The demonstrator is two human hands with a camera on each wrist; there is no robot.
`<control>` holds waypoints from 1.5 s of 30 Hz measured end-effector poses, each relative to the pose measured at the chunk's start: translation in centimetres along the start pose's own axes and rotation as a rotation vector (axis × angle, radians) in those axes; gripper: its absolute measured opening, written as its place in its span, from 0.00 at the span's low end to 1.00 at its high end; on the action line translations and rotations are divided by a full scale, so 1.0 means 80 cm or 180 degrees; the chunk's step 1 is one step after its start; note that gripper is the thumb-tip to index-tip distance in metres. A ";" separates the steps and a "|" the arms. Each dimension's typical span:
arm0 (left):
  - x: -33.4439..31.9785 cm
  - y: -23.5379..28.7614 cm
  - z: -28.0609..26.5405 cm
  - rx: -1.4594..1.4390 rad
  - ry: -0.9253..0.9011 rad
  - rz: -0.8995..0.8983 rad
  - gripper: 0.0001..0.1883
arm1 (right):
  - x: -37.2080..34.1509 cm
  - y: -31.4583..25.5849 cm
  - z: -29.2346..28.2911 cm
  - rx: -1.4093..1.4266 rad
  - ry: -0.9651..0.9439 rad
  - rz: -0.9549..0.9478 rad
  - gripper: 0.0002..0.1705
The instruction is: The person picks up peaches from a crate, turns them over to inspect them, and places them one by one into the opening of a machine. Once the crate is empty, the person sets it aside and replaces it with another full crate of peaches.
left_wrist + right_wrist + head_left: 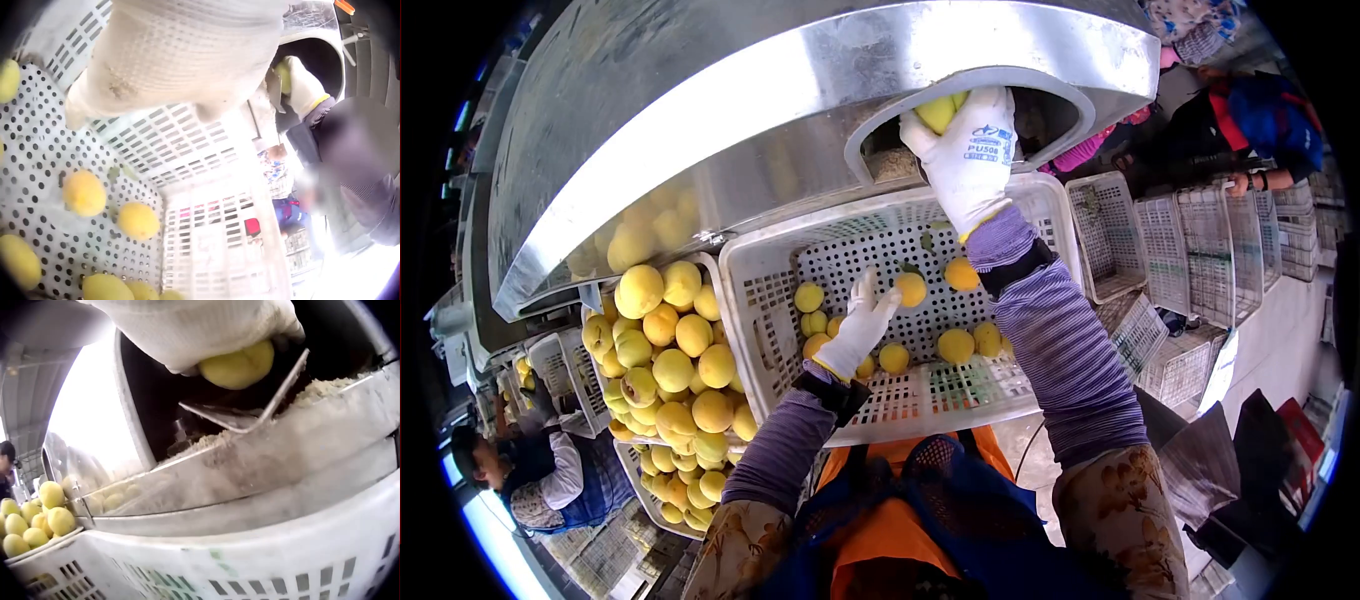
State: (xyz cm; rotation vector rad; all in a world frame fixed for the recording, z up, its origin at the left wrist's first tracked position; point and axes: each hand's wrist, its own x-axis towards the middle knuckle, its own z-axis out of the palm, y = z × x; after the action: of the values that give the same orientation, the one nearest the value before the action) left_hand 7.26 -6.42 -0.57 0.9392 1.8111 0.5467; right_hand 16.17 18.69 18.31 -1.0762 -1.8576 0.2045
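Observation:
My gloved right hand (968, 150) grips a yellow peach (239, 366) inside the round opening (1080, 120) of a steel machine. In the right wrist view, a V-shaped metal piece (250, 422) stands just below that peach. My gloved left hand (860, 325) hangs over a white perforated crate (750, 290), thumb and fingers apart with nothing held. Its fingertips are close beside a loose peach (910, 290), and in the left wrist view two peaches, one of them this peach (139, 220), lie on the crate floor. Several more peaches are scattered along the near side.
A heaped crate of peaches (673, 369) stands left of the white crate, with another peach-filled crate (690, 490) nearer me. Stacked crates (1190, 250) stand at right. One person (550, 470) is at far left, another (1270, 120) at upper right. Pale pulp (325, 390) lines the opening's lip.

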 end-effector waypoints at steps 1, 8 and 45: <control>-0.002 0.025 -0.001 0.0075 0.0103 -0.0324 0.49 | 0.026 -0.013 -0.014 0.0056 -0.0682 0.0102 0.24; 0.056 -0.005 0.092 0.1732 -0.0171 0.0120 0.51 | -0.108 0.011 -0.063 0.0579 -0.0280 0.0045 0.30; -0.071 0.198 -0.087 -0.3806 -0.0719 0.0911 0.44 | -0.019 0.016 -0.004 0.0216 -0.0705 0.0577 0.36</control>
State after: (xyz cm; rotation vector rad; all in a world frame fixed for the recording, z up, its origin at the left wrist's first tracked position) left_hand 7.77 -1.14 16.85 0.3664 0.8477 1.4127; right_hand 17.41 18.21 16.78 -1.2147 -1.9317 0.5069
